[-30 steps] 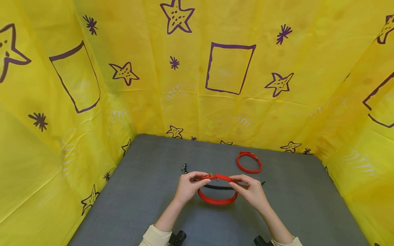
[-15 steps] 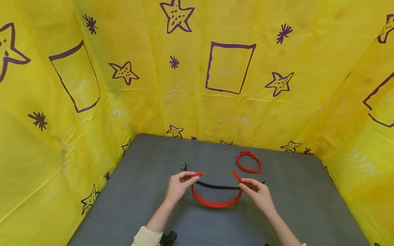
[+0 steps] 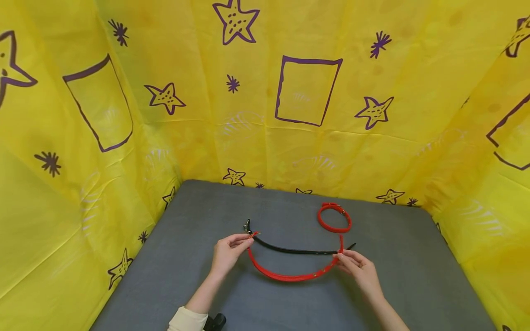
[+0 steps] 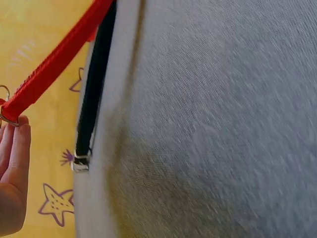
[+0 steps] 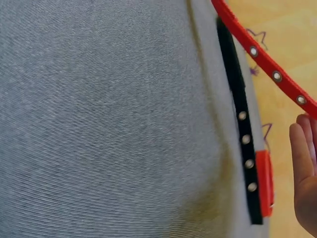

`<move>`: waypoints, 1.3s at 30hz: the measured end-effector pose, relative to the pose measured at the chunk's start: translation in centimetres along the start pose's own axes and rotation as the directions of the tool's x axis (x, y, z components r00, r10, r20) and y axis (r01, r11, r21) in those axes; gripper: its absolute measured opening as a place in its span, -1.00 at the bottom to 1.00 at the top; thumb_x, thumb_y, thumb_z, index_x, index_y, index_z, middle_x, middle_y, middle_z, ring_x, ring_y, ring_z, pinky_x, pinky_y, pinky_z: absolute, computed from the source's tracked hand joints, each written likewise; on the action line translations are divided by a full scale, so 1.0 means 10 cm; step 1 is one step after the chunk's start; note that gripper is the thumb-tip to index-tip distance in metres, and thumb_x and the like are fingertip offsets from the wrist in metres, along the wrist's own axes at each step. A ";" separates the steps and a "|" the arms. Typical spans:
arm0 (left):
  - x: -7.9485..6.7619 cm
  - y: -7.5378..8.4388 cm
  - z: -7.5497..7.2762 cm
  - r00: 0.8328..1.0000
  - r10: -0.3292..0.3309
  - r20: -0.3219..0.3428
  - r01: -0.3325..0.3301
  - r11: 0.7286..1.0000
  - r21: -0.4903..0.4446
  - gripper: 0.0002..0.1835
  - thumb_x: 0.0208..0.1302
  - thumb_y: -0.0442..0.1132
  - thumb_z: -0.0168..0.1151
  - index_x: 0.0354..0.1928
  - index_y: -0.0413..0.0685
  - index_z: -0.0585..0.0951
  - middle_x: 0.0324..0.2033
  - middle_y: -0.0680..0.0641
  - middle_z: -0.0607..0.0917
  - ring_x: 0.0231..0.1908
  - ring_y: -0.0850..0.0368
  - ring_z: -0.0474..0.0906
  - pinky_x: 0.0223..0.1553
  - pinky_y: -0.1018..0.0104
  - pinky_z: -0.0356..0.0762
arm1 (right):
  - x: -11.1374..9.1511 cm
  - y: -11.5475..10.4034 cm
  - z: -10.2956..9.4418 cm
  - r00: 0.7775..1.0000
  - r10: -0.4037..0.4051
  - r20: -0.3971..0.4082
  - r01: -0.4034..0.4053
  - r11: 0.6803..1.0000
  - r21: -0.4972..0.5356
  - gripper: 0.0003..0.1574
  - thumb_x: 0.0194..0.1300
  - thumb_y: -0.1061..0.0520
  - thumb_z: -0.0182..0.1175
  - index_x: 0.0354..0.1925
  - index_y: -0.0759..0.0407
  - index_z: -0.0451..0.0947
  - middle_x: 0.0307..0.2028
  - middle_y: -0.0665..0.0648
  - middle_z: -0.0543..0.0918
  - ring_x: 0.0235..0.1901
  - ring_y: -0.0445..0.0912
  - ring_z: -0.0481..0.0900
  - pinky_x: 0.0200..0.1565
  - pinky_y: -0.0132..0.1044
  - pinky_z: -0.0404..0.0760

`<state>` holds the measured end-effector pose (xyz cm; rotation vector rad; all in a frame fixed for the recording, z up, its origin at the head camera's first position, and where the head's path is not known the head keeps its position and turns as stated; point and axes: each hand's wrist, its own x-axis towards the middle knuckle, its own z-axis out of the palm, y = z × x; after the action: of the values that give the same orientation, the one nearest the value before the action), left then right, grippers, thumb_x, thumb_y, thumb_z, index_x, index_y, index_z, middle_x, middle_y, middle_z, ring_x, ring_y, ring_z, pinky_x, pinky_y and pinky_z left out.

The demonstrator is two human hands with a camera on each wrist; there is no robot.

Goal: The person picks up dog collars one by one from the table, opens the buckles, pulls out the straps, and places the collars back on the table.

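Observation:
A red collar (image 3: 290, 278) hangs in a wide, open curve between my two hands, unfastened. My left hand (image 3: 225, 252) pinches its buckle end; the metal buckle (image 4: 9, 118) shows at the fingertips in the left wrist view. At the other side, my right hand (image 3: 364, 276) pinches the strap near its tip, which points upward past the fingers. Metal eyelets (image 5: 277, 76) run along that end in the right wrist view. Behind it on the table lies a black collar (image 3: 294, 251), stretched out, buckle to the left and holed tip to the right.
Farther back on the grey table (image 3: 215, 202) lies another red collar (image 3: 335, 229), fastened into a ring. Yellow fabric (image 3: 256, 151) with purple starfish drawings encloses the table at the back and both sides.
The held red collar was a closed loop; its strap end came out of the buckle. My hands moved apart, left hand leftward and right hand rightward, widening the curve.

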<state>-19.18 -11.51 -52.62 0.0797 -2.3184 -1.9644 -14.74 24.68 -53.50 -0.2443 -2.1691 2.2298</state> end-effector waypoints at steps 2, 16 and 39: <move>0.01 -0.04 -0.04 1.000 -0.010 0.000 0.010 1.000 0.020 -0.72 0.08 -0.23 0.49 -0.16 -0.20 0.74 -0.33 -0.12 0.77 -0.34 0.18 0.72 -0.33 0.42 0.64 | 0.00 0.04 -0.03 0.999 0.040 -0.032 -0.039 0.998 0.040 -0.46 0.35 0.16 0.25 0.06 0.61 0.45 -0.17 0.32 0.71 -0.24 -0.08 0.72 -0.09 -0.10 0.66; 0.03 -0.15 -0.14 0.990 -0.138 0.002 0.138 0.988 0.075 -0.73 0.15 -0.37 0.39 -0.14 -0.43 0.68 -0.38 -0.24 0.75 -0.47 -0.02 0.72 -0.41 0.19 0.69 | 0.00 0.26 -0.20 0.961 0.260 -0.089 -0.232 0.942 0.243 -0.73 0.38 0.12 0.22 -0.06 0.29 0.61 -0.32 0.04 0.75 -0.25 -0.12 0.72 -0.07 -0.24 0.65; 0.08 -0.28 -0.18 0.977 -0.177 0.121 0.142 0.956 0.256 -0.76 0.13 -0.47 0.27 -0.18 -0.51 0.55 -0.60 -0.15 0.67 -0.61 0.01 0.67 -0.59 0.30 0.64 | 0.12 0.36 -0.39 0.917 0.399 0.014 -0.399 0.915 0.064 -0.62 0.36 0.10 0.24 -0.14 0.47 0.56 -0.40 0.18 0.73 -0.37 -0.11 0.73 -0.21 -0.34 0.68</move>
<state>-19.80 -13.84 -55.03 0.1555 -2.7209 -1.7906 -15.06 28.58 -57.29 -0.7483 -2.2035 2.4899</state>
